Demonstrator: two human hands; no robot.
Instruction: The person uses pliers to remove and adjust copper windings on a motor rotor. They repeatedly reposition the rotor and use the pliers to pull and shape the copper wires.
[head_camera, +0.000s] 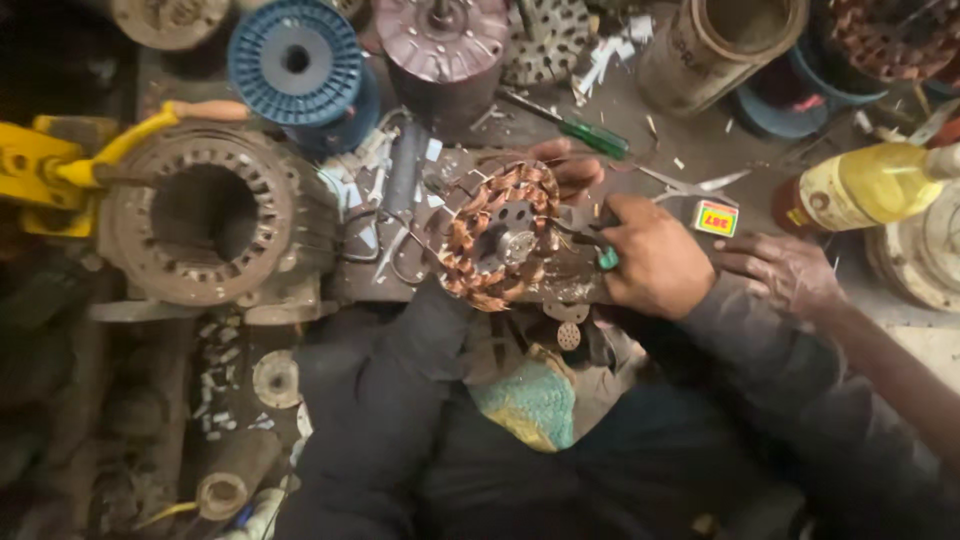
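Note:
A round fan stator wound with copper coils sits tilted on a metal plate in front of me. My left hand reaches round its far side; only the fingers show above the rim, gripping it. My right hand is closed on small pliers with teal handles, whose jaws point at the coils on the stator's right edge. A second person's bare hand rests flat just right of my right hand.
A large motor housing lies at the left beside a yellow tool. Behind are a blue wire spool, a green screwdriver, scissors, a yellow bottle and a small box. A teal cloth lies on my lap.

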